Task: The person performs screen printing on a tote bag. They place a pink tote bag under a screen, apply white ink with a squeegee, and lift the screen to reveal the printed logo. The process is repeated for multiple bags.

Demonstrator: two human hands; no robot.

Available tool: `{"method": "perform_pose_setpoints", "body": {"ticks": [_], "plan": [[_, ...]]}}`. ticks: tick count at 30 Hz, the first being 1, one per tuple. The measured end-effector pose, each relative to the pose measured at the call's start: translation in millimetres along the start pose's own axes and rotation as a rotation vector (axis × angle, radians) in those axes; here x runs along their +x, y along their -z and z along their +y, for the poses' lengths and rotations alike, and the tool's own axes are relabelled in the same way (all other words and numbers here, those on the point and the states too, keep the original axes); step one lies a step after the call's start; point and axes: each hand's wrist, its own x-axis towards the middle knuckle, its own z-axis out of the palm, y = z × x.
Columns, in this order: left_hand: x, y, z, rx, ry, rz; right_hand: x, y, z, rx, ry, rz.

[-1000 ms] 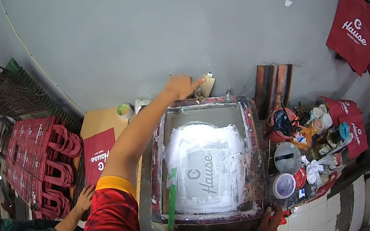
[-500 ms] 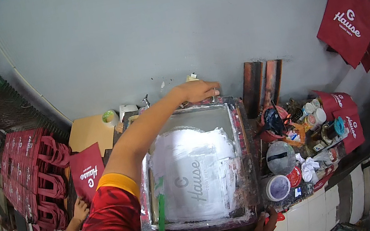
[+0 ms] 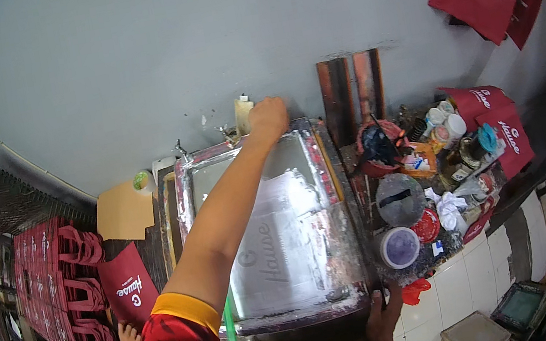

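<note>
My left hand (image 3: 269, 117) is closed at the far edge of a screen-printing frame (image 3: 322, 176), knuckles up. What its fingers grip, if anything, is hidden. My left arm crosses the frame, covering part of its mesh. White ink (image 3: 289, 200) is smeared over the mesh around darker stencil lettering. A strip of green tape (image 3: 230, 326) runs along the near left side. My right hand (image 3: 384, 314) is at the table's near right edge, thumb and fingers apart, holding nothing visible. Metal hinge clamps (image 3: 181, 149) stand at the frame's far side.
A co-worker's hand (image 3: 128, 337) is beside a dark red bag (image 3: 129, 285) at left, near stacked red bags (image 3: 47, 288). At right are a purple ink tub (image 3: 399, 248), a round clear lid (image 3: 402, 199), jars (image 3: 452, 128) and crumpled paper (image 3: 448, 210). Two squeegees (image 3: 337, 95) lean on the wall.
My view has shifted, so the scene sits higher and mostly further left. My left hand's fingers, stretched along the far edge before, have curled closed. The co-worker's hand has moved nearer my sleeve.
</note>
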Motion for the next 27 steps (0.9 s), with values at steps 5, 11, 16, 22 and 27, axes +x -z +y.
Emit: {"method": "perform_pose_setpoints", "body": {"ticks": [5,11,16,22,27], "plan": [[7.2,4.6,15.9,0.058,0.068,-0.058,-0.3,5.4,4.0,0.142,0.072,0.014],[15.0,-16.6,-0.9,-0.003,0.333,-0.121,9.7,36.9,30.7,0.52,-0.033,-0.149],[3.3,1.5,46.1,-0.034,0.467,-0.108,35.0,78.2,62.2,0.48,-0.036,-0.158],[2.2,-9.5,53.1,0.029,0.554,0.013,66.9,109.2,77.7,0.481,-0.128,-0.208],[8.7,-22.1,47.2,0.03,0.715,0.092,79.1,101.6,117.5,0.49,-0.111,-0.168]]}}
